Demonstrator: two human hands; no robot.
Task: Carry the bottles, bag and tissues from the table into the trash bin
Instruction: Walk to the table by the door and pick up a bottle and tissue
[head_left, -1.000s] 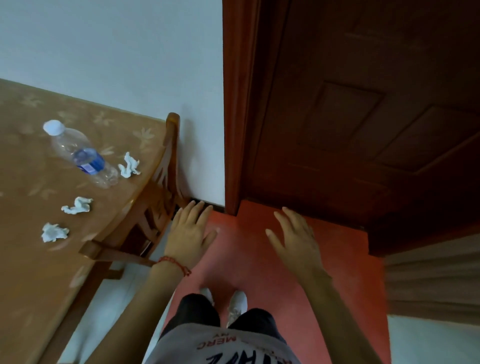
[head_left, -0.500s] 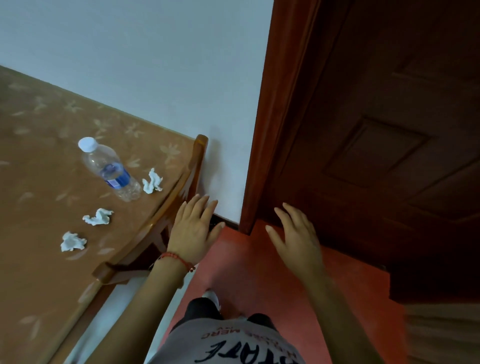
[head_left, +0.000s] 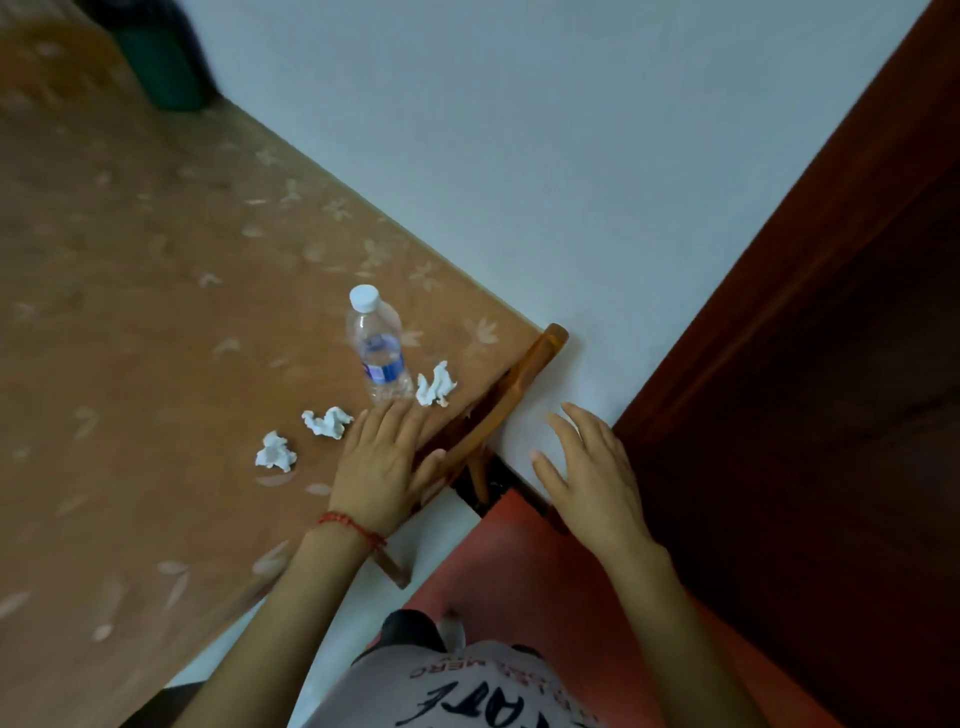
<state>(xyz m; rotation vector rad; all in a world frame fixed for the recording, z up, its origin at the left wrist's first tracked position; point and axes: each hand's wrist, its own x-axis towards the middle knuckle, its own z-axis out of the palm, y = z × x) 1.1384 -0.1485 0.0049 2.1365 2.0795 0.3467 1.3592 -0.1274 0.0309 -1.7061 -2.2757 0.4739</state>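
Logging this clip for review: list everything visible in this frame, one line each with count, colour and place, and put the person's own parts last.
bottle: 1, clear with white cap and blue label, upright on the table near its corner
tissues: 3, white, crumpled, on the table around the bottle's base
table: 1, brown with pale leaf pattern, left
chair: 1, orange-brown wood, at the table's edge by the wall
wall: 1, pale, behind
door: 1, dark red-brown, right
dark green object: 1, blurred, far end of table
left hand: 1, open, over the table edge, red bracelet on wrist
right hand: 1, open, in the air near the door
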